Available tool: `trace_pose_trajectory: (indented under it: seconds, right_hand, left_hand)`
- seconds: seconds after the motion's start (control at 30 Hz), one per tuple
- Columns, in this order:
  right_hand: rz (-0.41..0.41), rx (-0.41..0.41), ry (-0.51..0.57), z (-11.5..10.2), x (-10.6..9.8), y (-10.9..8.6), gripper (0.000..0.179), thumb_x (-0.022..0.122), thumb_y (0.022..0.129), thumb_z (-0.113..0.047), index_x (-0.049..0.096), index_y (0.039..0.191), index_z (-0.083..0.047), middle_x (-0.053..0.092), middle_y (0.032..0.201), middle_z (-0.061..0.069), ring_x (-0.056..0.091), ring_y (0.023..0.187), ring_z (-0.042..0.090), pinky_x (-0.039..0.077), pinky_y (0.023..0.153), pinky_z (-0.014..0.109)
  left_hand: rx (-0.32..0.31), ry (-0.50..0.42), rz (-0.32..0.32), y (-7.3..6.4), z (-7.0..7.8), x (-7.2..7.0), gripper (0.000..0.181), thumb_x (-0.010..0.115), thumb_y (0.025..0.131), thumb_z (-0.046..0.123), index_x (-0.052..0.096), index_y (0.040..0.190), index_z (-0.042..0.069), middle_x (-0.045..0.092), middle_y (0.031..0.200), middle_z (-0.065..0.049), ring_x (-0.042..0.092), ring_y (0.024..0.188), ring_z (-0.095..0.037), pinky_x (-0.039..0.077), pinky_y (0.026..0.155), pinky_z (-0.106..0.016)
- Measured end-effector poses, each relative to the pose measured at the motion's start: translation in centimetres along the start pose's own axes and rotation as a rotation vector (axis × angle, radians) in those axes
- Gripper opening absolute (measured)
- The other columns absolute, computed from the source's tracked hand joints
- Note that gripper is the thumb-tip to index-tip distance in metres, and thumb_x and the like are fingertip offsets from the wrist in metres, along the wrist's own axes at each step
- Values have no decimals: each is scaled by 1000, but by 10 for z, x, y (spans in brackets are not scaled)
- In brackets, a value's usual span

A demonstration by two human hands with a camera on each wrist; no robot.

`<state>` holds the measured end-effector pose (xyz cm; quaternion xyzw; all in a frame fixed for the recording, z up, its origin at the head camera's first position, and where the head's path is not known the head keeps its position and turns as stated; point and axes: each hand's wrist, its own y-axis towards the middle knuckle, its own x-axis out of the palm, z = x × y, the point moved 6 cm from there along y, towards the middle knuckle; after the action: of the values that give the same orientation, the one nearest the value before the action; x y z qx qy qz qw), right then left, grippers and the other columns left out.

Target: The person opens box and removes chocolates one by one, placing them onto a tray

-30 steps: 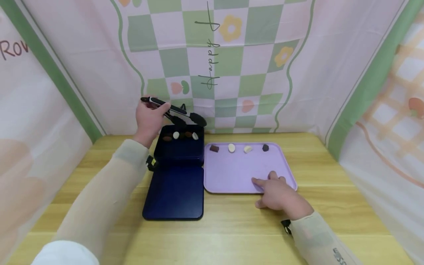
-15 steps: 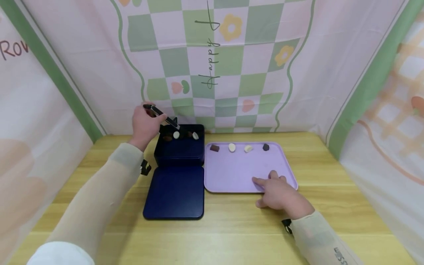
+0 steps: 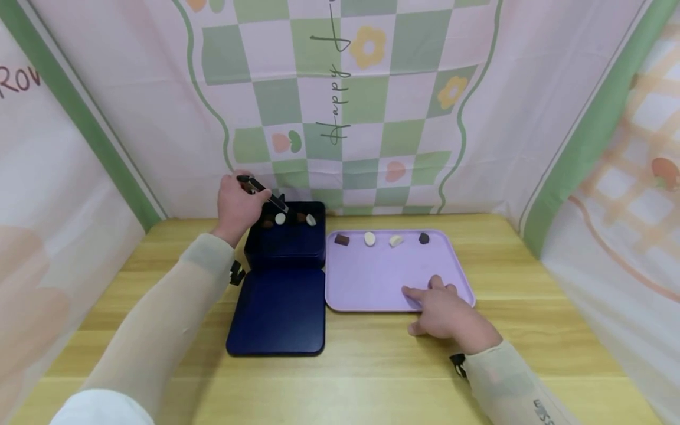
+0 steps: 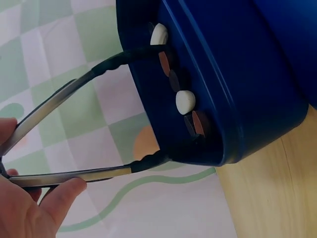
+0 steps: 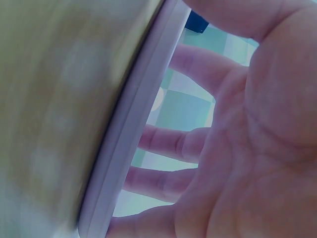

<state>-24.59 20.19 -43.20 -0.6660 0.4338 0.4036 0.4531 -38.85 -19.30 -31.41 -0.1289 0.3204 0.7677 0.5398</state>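
Note:
My left hand [image 3: 239, 206] grips black-and-steel tongs [image 4: 99, 174] above the dark blue box [image 3: 287, 248]. Their two arms stand wide apart, black tips dipping into the box around a row of small candies. In the left wrist view, a round white candy [image 4: 185, 102] and a brown candy [image 4: 199, 123] lie between the tips; another white candy [image 4: 159, 34] lies at the far tip. My right hand [image 3: 443, 310] rests at the near right edge of the lilac tray [image 3: 366, 277], fingers extended over the rim, thumb outside it.
Along the tray's back lie a brown block-shaped candy [image 3: 342, 239], an oval white candy [image 3: 369, 239], a cream candy [image 3: 395, 240] and a dark candy [image 3: 424, 238]. A blue lid [image 3: 276, 313] lies before the box. A printed curtain [image 3: 366, 136] hangs behind the wooden table [image 3: 382, 372].
My left hand has lowered the tongs from above the box's back rim, so that their tips are now inside. My right hand and the candies have stayed in place.

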Motion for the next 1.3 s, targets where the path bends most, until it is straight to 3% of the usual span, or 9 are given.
trace_pose_trajectory:
  seconds: [0.37, 0.63, 1.07, 1.3]
  right_hand:
    - [-4, 4, 2, 0, -1, -1, 80, 86, 76, -34, 52, 147, -19, 40, 127, 30, 41, 91, 38, 44, 71, 47]
    - [-3, 8, -1, 0, -1, -1, 80, 86, 76, -33, 52, 147, -20, 40, 128, 29, 41, 92, 38, 45, 71, 47]
    - [-6, 3, -5, -2, -1, -2, 80, 87, 76, -33, 53, 146, -19, 40, 126, 29, 42, 92, 38, 46, 71, 49]
    - [-4, 1, -14, -2, -2, -2, 80, 86, 76, -33, 53, 146, -19, 40, 127, 30, 42, 93, 39, 46, 71, 49]
  left_hand:
    - [41, 15, 7, -6, 15, 0, 38, 76, 87, 25, 54, 110, 3, 45, 109, -17, 50, 92, -32, 46, 77, -42]
    - [26, 25, -15, -4, 10, 0, 40, 74, 89, 23, 52, 116, 4, 43, 112, -17, 49, 92, -32, 48, 76, -42]
    - [2, 48, -55, -11, 9, 7, 34, 71, 91, 23, 48, 106, 3, 43, 105, -15, 48, 85, -31, 42, 71, -42]
    - [9, 15, -28, -11, 9, 5, 31, 69, 90, 17, 49, 108, 1, 46, 107, -17, 52, 90, -32, 47, 76, -43]
